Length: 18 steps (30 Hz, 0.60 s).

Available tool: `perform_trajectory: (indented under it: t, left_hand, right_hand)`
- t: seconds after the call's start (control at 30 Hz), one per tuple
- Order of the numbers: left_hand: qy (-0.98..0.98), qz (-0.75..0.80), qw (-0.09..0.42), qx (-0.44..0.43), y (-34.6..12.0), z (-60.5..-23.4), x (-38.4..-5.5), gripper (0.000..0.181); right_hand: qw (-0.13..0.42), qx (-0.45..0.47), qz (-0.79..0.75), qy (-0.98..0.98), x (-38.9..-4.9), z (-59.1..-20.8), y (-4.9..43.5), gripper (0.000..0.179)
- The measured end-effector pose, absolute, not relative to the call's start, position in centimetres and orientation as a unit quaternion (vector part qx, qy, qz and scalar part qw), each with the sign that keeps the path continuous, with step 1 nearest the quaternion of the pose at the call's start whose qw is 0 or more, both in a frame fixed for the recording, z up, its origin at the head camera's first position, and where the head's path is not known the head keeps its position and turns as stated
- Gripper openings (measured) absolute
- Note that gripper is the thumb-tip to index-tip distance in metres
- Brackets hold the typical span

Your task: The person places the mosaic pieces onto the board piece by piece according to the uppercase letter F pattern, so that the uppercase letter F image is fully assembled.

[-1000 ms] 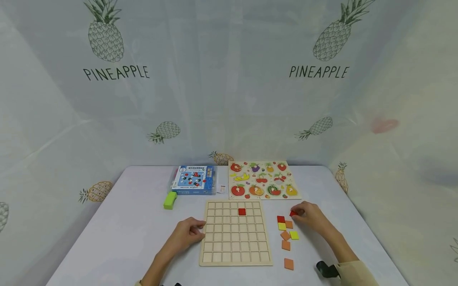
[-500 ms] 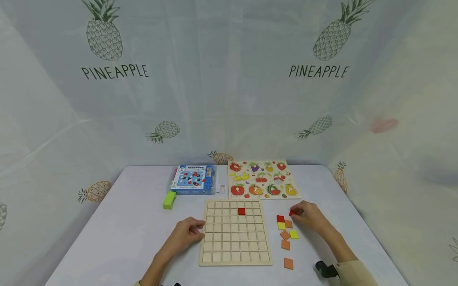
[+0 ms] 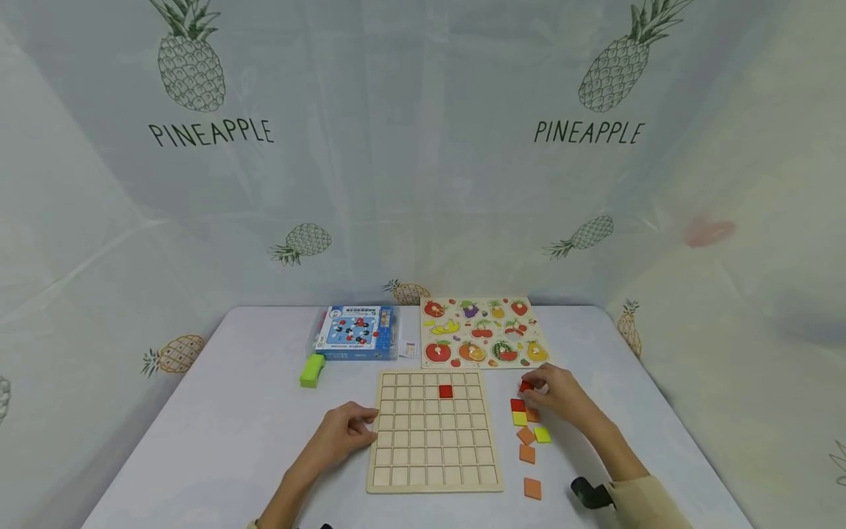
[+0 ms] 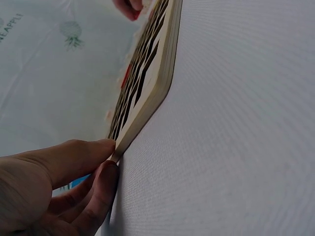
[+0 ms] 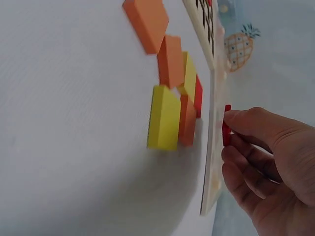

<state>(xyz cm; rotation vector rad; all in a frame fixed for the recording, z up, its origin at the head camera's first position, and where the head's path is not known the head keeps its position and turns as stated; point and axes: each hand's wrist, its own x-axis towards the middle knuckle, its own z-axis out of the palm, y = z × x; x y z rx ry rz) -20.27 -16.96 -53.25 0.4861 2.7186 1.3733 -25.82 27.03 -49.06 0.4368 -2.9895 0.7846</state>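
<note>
My left hand (image 3: 345,427) holds the left edge of a pale wooden grid board (image 3: 434,438). In the left wrist view, the thumb lies on top of the board's rim (image 4: 142,110), with a finger below it. One red square tile (image 3: 446,391) sits in a cell of the second row from the back. Right of the board, my right hand (image 3: 562,395) pinches another red tile (image 5: 226,126) between thumb and fingers, raised above the table. Close below that hand lie a red tile (image 3: 518,405), yellow tiles (image 3: 542,435) and several orange tiles (image 3: 526,453).
Behind the grid board lies a fruit-picture puzzle board (image 3: 485,332). A blue boxed set (image 3: 357,334) stands at the back left, with a green block (image 3: 312,370) in front of it. A pineapple-print curtain (image 3: 423,162) hangs behind the white table (image 3: 218,433).
My right hand has moved left toward the board with the red tile, which now shows more of its face. The left hand keeps its hold on the board's edge.
</note>
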Motion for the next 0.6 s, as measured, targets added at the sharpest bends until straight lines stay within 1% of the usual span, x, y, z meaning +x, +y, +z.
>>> perform_trajectory:
  t: [0.2, 0.47, 0.6]
  left_hand:
    - [0.882, 0.443, 0.029, 0.155, -16.9, -53.1, -20.3, 0.04]
    - [0.879, 0.447, 0.021, 0.164, -17.0, -53.1, -20.1, 0.04]
    - [0.873, 0.458, 0.024, 0.168, -17.0, -53.2, -20.0, 0.039]
  right_hand:
    - [0.013, 0.167, 0.252, -0.953, -26.3, -48.8, 25.0, 0.027]
    - [0.029, 0.247, 0.248, -0.936, -26.6, -49.0, 21.6, 0.02]
    - [0.018, 0.271, 0.259, -0.927, -26.8, -49.0, 19.8, 0.02]
